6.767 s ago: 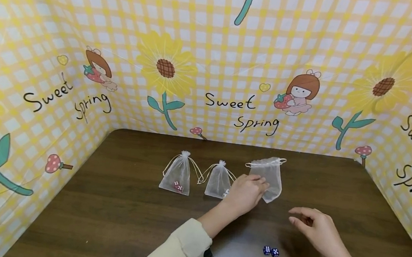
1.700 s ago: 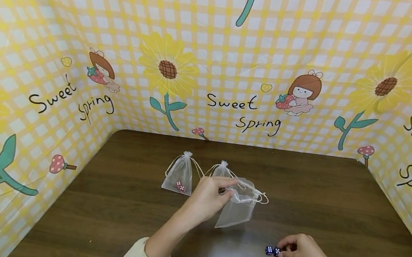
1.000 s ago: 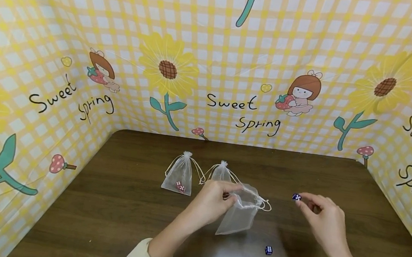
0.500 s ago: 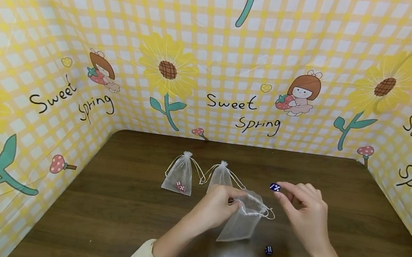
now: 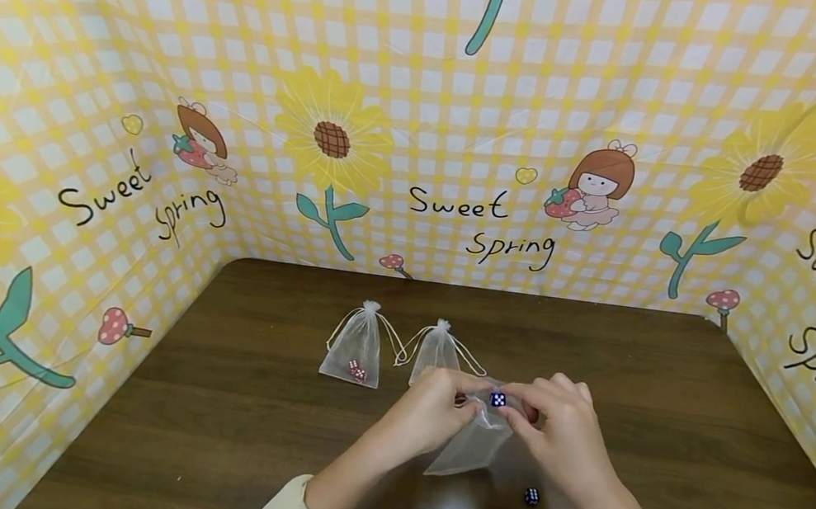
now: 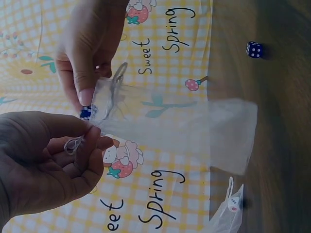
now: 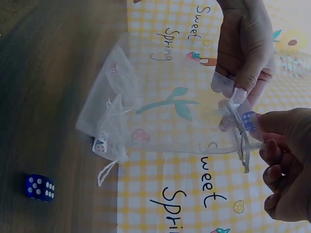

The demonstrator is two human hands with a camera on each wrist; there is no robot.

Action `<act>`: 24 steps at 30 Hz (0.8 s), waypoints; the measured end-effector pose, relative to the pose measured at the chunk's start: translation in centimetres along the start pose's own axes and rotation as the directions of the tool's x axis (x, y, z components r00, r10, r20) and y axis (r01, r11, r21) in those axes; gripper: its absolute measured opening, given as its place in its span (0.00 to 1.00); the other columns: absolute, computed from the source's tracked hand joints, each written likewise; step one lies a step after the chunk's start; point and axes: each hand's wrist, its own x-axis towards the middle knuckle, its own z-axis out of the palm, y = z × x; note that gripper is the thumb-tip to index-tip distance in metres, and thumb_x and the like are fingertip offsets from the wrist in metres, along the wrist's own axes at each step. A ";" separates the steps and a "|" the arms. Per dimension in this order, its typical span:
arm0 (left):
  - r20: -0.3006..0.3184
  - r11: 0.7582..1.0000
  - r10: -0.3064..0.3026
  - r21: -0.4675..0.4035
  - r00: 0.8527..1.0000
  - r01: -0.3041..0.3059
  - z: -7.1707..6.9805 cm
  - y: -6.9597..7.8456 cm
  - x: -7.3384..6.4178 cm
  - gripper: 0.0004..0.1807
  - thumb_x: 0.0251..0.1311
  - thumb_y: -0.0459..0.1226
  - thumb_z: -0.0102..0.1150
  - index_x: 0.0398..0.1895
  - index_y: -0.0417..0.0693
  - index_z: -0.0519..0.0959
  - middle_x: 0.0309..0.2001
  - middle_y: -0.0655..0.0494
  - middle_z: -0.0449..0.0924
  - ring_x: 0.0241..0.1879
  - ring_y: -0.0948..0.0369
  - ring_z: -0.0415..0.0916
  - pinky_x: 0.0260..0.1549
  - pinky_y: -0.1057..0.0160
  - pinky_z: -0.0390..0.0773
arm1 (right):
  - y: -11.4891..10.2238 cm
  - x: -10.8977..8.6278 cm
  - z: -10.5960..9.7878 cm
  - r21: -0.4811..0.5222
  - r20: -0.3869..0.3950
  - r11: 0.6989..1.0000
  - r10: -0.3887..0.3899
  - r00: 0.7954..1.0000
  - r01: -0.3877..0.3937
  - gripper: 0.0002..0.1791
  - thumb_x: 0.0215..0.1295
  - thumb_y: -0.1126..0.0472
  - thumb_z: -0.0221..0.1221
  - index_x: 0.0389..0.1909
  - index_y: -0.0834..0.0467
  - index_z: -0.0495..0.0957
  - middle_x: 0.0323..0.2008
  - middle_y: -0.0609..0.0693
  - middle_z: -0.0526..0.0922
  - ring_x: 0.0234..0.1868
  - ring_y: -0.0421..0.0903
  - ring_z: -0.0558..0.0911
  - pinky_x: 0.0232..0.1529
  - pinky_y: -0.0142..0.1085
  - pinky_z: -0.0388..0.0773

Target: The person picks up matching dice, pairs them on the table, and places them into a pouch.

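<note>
My left hand point(image 5: 432, 410) pinches the rim of a sheer white drawstring pouch point(image 5: 468, 447), which hangs above the table with its mouth apart. Between thumb and forefinger, my right hand point(image 5: 565, 429) holds a blue die point(image 5: 498, 399) with white pips right at that mouth. In the right wrist view the held die point(image 7: 249, 121) shows by the pouch's drawstring end. Another blue die point(image 5: 532, 496) lies on the table below the right hand; the left wrist view has this loose die point(image 6: 254, 49) at upper right.
Behind my hands, a closed pouch point(image 5: 352, 348) with red dice point(image 5: 357, 370) lies on the dark wooden table point(image 5: 228, 401). Beside it a second closed pouch point(image 5: 437, 349) is partly covered by my left hand; white dice point(image 7: 100, 143) show in it. Yellow checked cloth point(image 5: 466, 128) walls the table.
The right hand picked up one blue die from the table and carried it up and left to the pouch mouth. Earlier, the left hand drew the pouch forward from the back of the table.
</note>
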 end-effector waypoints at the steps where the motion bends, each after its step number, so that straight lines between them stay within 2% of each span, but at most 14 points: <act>1: 0.000 1.000 -0.006 0.000 1.000 0.006 0.0 0.0 0.0 0.16 0.53 0.26 0.60 0.46 0.41 0.82 0.45 0.50 0.81 0.19 0.71 0.65 0.13 0.75 0.64 | 0.0 0.0 0.1 -0.014 0.010 1.000 0.006 1.000 -0.006 0.14 0.36 0.66 0.74 0.29 0.54 0.84 0.17 0.30 0.62 0.23 0.34 0.61 0.29 0.30 0.51; 3: 0.000 1.000 -0.018 -0.002 1.000 0.018 0.0 0.1 0.0 0.16 0.53 0.26 0.60 0.46 0.41 0.82 0.46 0.51 0.81 0.16 0.71 0.61 0.10 0.74 0.62 | 0.0 -0.1 0.1 -0.028 0.022 1.000 0.015 1.000 -0.014 0.15 0.36 0.66 0.74 0.29 0.54 0.84 0.17 0.30 0.61 0.23 0.34 0.61 0.29 0.30 0.51; 6: 0.003 0.999 -0.039 -0.005 0.999 0.039 0.0 0.2 -0.1 0.16 0.53 0.26 0.59 0.47 0.40 0.81 0.46 0.50 0.80 0.11 0.71 0.56 0.08 0.74 0.60 | 0.1 -0.1 0.0 -0.012 0.000 1.000 0.008 1.000 -0.008 0.15 0.37 0.66 0.73 0.30 0.55 0.84 0.17 0.31 0.62 0.23 0.34 0.61 0.30 0.30 0.51; 11: -0.012 0.999 -0.032 -0.027 0.999 0.032 -0.3 0.1 -0.1 0.16 0.53 0.25 0.59 0.47 0.37 0.80 0.47 0.48 0.80 0.11 0.71 0.58 0.08 0.74 0.62 | 0.7 -0.3 -1.0 0.046 -0.102 0.999 -0.012 0.995 0.017 0.14 0.39 0.67 0.71 0.32 0.57 0.84 0.17 0.32 0.65 0.23 0.35 0.62 0.30 0.30 0.52; 15: -0.036 0.999 -0.020 -0.045 0.999 0.019 -0.5 -0.1 -0.2 0.16 0.53 0.25 0.59 0.47 0.36 0.80 0.48 0.46 0.79 0.09 0.71 0.54 0.08 0.74 0.61 | 1.7 -1.1 -2.0 0.050 -0.137 0.998 0.044 0.990 -0.038 0.11 0.44 0.61 0.70 0.32 0.56 0.84 0.16 0.33 0.64 0.22 0.35 0.61 0.29 0.31 0.51; 20: -0.061 0.998 -0.005 -0.058 0.998 0.002 -1.0 -0.2 -0.3 0.16 0.53 0.24 0.59 0.48 0.37 0.80 0.48 0.46 0.79 0.07 0.72 0.49 0.07 0.73 0.60 | 3.0 -2.8 -2.6 0.005 -0.068 0.983 0.183 0.981 -0.183 0.11 0.42 0.66 0.70 0.30 0.55 0.84 0.15 0.32 0.61 0.20 0.35 0.60 0.26 0.32 0.51; 22: -0.062 0.998 -0.015 -0.065 0.998 0.011 -1.2 -0.1 -0.3 0.16 0.54 0.25 0.58 0.48 0.37 0.80 0.48 0.46 0.79 0.06 0.72 0.48 0.07 0.73 0.60 | 3.6 -3.7 -2.3 -0.009 -0.035 0.976 0.216 0.976 -0.216 0.13 0.39 0.69 0.71 0.30 0.55 0.84 0.14 0.31 0.61 0.20 0.35 0.60 0.25 0.31 0.52; 24: -0.057 0.997 -0.030 -0.077 0.998 0.026 -1.3 -0.1 -0.4 0.16 0.54 0.25 0.58 0.48 0.37 0.79 0.49 0.46 0.79 0.06 0.72 0.48 0.06 0.73 0.59 | 4.0 -4.7 -1.9 -0.026 0.005 0.970 0.242 0.970 -0.242 0.13 0.40 0.68 0.71 0.30 0.54 0.84 0.15 0.30 0.61 0.19 0.36 0.61 0.24 0.30 0.54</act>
